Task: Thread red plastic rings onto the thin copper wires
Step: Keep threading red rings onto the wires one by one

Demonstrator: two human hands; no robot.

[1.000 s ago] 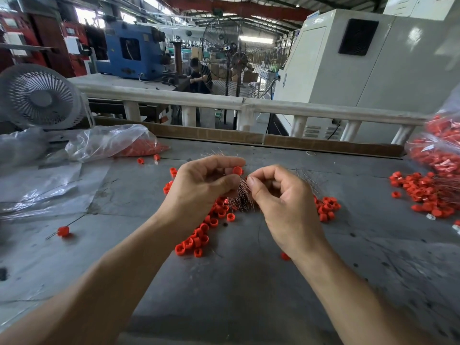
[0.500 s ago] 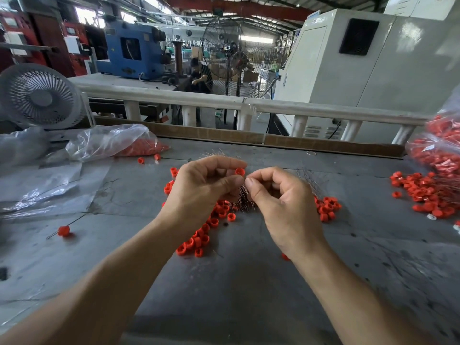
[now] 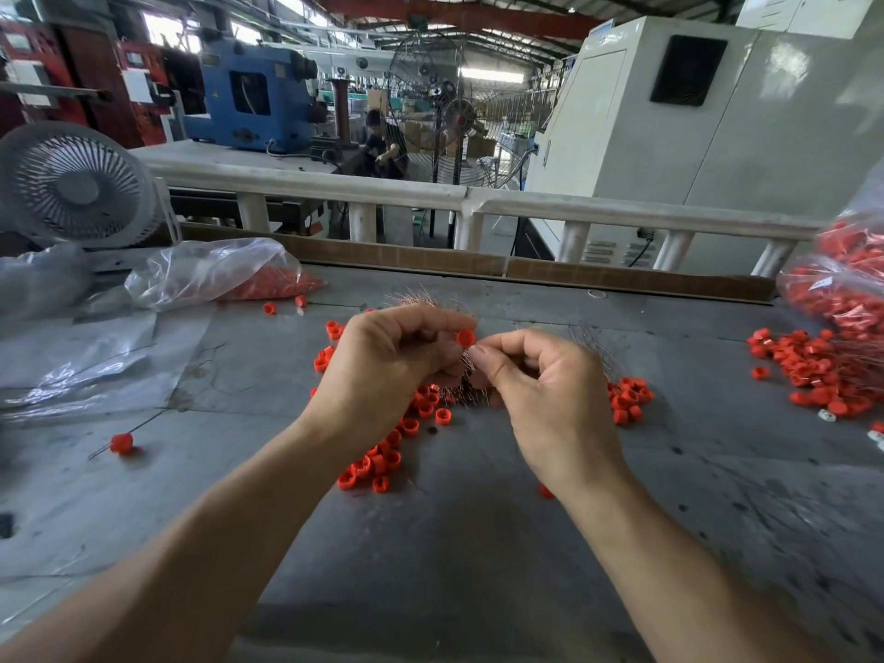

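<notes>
A red plastic ring (image 3: 465,337) was pinched in the left hand (image 3: 387,361) mid-table, touching the right hand (image 3: 545,390), whose pinched fingertips likely held a copper wire needing steady alignment with the hole.

The right hand (image 3: 550,390) closes in on the left hand (image 3: 387,370) above the desk, its pinched thumb and forefinger now meeting the red ring (image 3: 465,337) held at the left fingers (image 3: 442,323). A second ago a small gap separated ring and right fingertips; both hands edge slightly upward.
</notes>
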